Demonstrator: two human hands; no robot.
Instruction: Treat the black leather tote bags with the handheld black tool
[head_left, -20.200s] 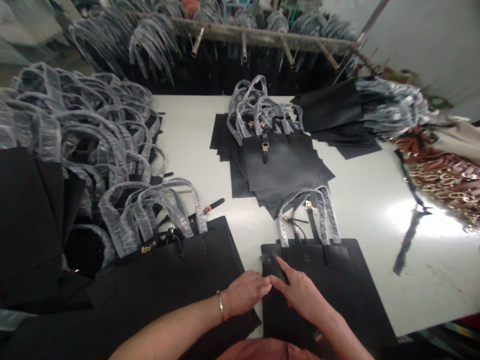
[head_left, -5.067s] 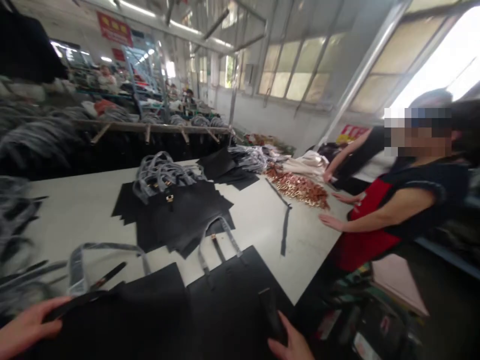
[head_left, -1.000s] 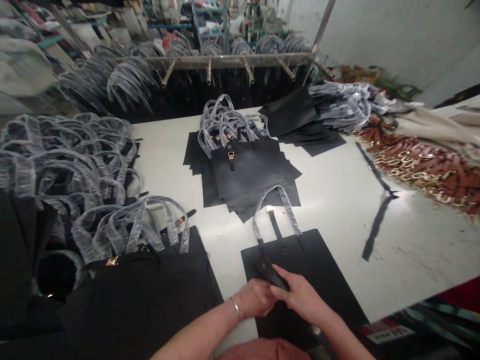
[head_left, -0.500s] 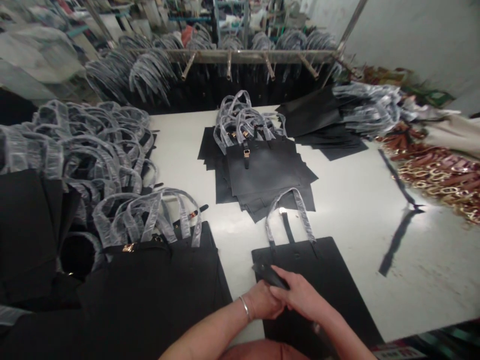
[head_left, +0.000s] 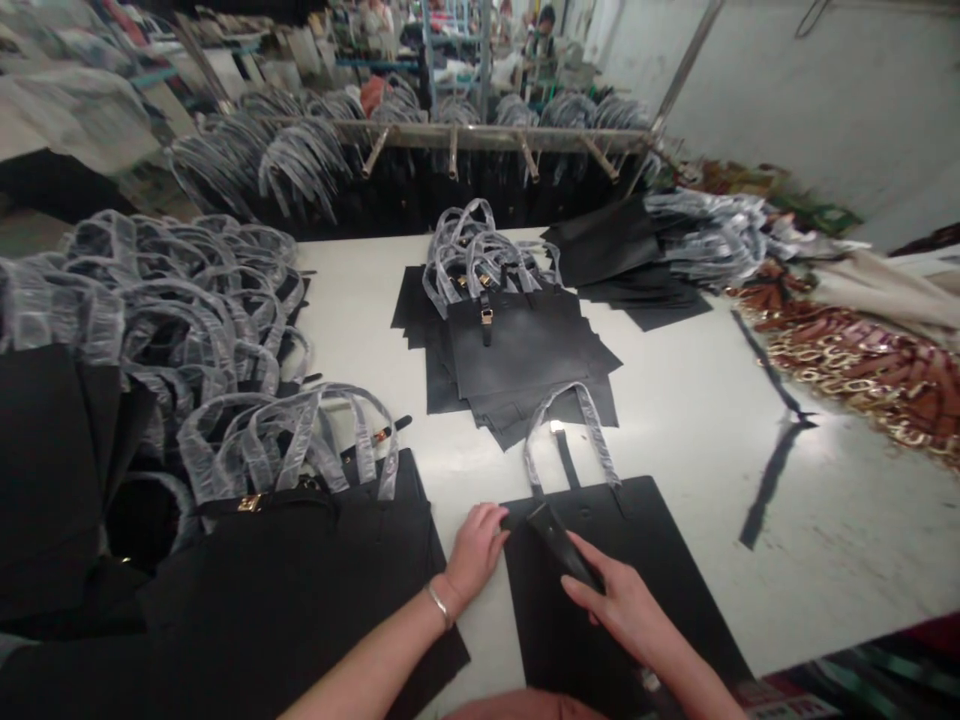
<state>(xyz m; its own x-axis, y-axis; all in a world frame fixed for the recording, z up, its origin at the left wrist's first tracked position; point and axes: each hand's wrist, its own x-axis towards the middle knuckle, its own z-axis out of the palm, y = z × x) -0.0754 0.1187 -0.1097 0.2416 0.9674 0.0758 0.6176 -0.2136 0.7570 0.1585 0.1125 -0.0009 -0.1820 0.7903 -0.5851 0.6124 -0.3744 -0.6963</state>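
Note:
My right hand (head_left: 616,598) is closed around a long black strap (head_left: 559,545) and holds it over a black bag panel (head_left: 637,530). A metal fitting shows near the strap's lower end. Beside the panel's upper left corner is my left hand (head_left: 478,550), with a bracelet on the wrist. Its thumb stands apart from the fingers, and the fingertips reach the panel's edge. Plastic-wrapped handles (head_left: 598,430) rise from the panel's top. Between them a narrow black tab (head_left: 568,458) with a metal piece lies on the table.
Black bag panels (head_left: 300,590) with wrapped handles are piled at left. Another stack of panels (head_left: 525,345) lies ahead. Brown straps with gold hardware (head_left: 862,365) heap at right, near a dark strip (head_left: 769,490). A metal rack (head_left: 487,135) stands behind the white table (head_left: 675,400).
My left hand has parted from my right hand and moved left to the panel's upper left corner. The right hand keeps the strap, now turned more upright over the panel.

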